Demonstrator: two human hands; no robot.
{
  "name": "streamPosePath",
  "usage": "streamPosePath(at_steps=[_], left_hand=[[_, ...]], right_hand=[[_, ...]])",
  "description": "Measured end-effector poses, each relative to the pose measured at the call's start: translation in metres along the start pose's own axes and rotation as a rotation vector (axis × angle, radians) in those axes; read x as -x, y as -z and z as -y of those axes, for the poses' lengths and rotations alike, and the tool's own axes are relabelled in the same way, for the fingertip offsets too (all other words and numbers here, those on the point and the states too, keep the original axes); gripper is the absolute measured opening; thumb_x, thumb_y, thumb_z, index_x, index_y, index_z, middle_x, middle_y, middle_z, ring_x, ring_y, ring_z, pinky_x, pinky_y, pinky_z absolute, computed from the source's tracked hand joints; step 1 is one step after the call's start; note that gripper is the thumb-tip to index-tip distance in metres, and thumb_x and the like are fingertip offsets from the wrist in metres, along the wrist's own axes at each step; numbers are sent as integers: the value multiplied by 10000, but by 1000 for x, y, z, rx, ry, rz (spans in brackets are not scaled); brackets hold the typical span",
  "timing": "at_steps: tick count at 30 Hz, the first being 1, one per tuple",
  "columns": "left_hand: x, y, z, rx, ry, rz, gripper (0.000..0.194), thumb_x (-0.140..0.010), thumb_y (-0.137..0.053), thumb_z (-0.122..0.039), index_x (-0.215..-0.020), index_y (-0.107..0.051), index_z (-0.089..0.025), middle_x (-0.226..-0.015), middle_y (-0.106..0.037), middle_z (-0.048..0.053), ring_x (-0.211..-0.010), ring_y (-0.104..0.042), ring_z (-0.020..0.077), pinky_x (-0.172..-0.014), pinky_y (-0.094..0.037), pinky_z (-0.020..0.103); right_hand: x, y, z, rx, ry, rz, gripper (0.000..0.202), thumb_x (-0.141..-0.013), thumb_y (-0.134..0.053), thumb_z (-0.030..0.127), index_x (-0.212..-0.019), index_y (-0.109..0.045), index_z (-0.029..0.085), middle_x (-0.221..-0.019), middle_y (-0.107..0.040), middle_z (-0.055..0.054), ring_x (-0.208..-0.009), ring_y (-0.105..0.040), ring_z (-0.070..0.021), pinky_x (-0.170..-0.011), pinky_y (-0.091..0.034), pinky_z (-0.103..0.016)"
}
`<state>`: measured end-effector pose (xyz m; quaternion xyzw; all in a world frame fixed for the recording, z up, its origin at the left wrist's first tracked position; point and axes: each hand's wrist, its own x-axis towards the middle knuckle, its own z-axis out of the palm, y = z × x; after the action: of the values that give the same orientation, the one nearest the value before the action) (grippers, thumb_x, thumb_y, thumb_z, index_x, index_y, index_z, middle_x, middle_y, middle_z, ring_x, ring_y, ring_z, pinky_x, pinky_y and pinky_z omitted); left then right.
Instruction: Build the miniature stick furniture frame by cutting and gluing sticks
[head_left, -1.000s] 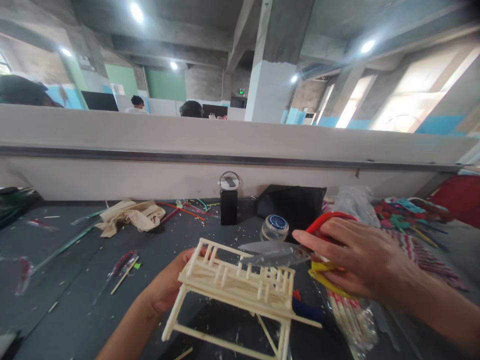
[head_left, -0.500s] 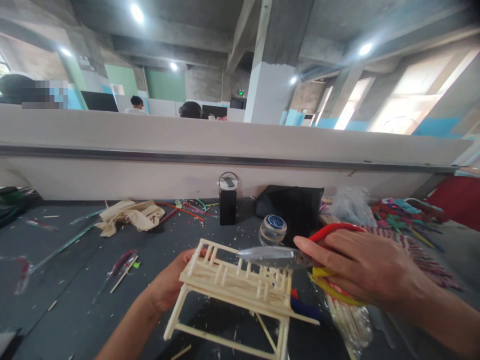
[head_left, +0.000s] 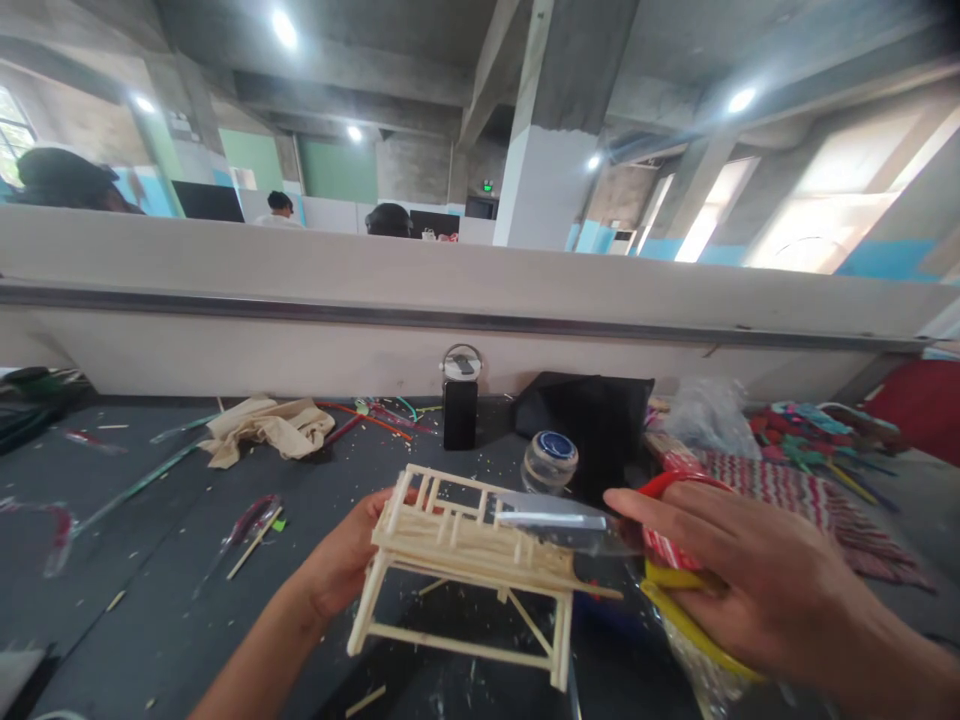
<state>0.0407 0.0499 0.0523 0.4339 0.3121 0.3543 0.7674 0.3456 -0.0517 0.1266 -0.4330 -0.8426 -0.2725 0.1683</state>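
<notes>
My left hand grips the left end of a small wooden stick model, which looks like a little table with upright pegs and a rail on top. Its far fingers are hidden behind the model. In my right hand is a pair of scissors with red and yellow handles. The scissor blades point left, across the model's top right part, and cover some of its pegs. Whether the blades touch the wood I cannot tell.
Behind the model stand a clear jar with a blue lid, a black phone and a black bag. A beige cloth lies left. Wood scraps litter the dark table. A striped woven mat is at right, below a partition.
The scissors' handles have spread wider apart, and my right hand has shifted slightly right and down. The wooden model has turned and tilted a little in my left hand.
</notes>
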Motion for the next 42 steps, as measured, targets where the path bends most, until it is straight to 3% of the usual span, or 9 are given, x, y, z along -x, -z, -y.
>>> streamPosePath(at_steps=[12,18,22,26,29,34,37,39,42], left_hand=[[-7,15,11,16,-44,-45,243,-563,-838,-201,-791,-760,-168,-774,-760,56,-680,-684,191,-690,-527,263],[-10,15,12,-13,-77,-110,247,-600,-815,-286,-802,-756,-155,-747,-758,71,-665,-690,203,-643,-516,262],[-11,13,12,-49,-115,-167,277,-585,-820,-259,-823,-741,-139,-785,-763,75,-659,-689,187,-604,-501,235],[-14,17,12,9,-140,-236,331,-543,-847,-230,-833,-723,-129,-839,-765,85,-734,-714,216,-690,-541,279],[-19,23,13,99,-171,-293,336,-556,-855,-199,-855,-719,-127,-868,-766,91,-778,-722,214,-766,-553,295],[-24,26,15,204,-297,-346,329,-595,-849,-180,-891,-724,-108,-913,-762,95,-813,-716,198,-810,-560,290],[-22,22,15,231,-334,-384,342,-585,-854,-186,-892,-725,-111,-895,-762,80,-812,-713,197,-814,-561,294],[-21,19,15,228,-361,-405,350,-575,-853,-185,-891,-722,-114,-885,-762,75,-810,-711,195,-825,-553,300],[-20,14,14,222,-418,-453,365,-537,-856,-185,-866,-713,-121,-860,-760,61,-796,-705,187,-826,-537,297]], right_hand=[[12,-8,1,-40,5,122,413,-875,-491,247,-1287,-504,211,-824,-662,-36,-703,-652,-189,-569,-508,-290],[1,-6,20,-137,-76,35,403,-824,-456,132,-1209,-536,221,-827,-701,-30,-693,-681,-160,-595,-543,-241],[-5,-8,29,-242,-146,85,443,-771,-488,126,-1199,-537,227,-879,-711,-42,-721,-688,-169,-607,-555,-250],[-1,-11,39,-426,-176,183,486,-703,-528,81,-1160,-577,240,-922,-719,-44,-763,-691,-177,-651,-556,-254],[11,-27,61,-570,-182,307,497,-673,-570,72,-1131,-608,262,-910,-721,-21,-763,-689,-164,-666,-542,-229],[30,-88,117,-566,-123,554,494,-687,-672,239,-1175,-601,262,-904,-706,-39,-797,-673,-214,-677,-532,-271],[30,-114,138,-609,-114,707,580,-662,-692,228,-1228,-581,286,-1001,-683,-59,-870,-655,-234,-730,-524,-304],[21,-115,142,-694,-133,695,559,-664,-679,197,-1209,-605,297,-1066,-667,-64,-940,-634,-240,-806,-510,-330],[-4,-99,137,-875,-342,505,425,-756,-626,241,-1181,-637,239,-1122,-645,-94,-1034,-590,-260,-905,-473,-401]])
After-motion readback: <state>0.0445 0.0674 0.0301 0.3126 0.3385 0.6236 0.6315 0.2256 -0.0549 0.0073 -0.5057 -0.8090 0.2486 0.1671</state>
